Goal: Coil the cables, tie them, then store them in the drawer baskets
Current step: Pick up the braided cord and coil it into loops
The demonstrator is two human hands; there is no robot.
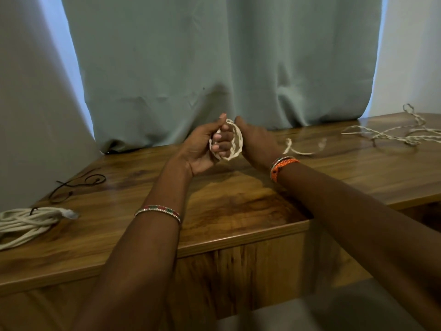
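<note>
Two hands met above the table [238, 201]: the left hand [202, 146] gripped a small white coil [235, 142] wound round its fingers, while the right hand [256, 142] pinched its far side; whether that grasp was firm stayed unclear.

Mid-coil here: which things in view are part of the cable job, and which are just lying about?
Part of the job:
- small white coil, held by left hand, right hand beside it
- loose white cord, far right
- thick white rope bundle, left
- thin dark cord, left

Just there:
- wooden table
- green curtain
</note>
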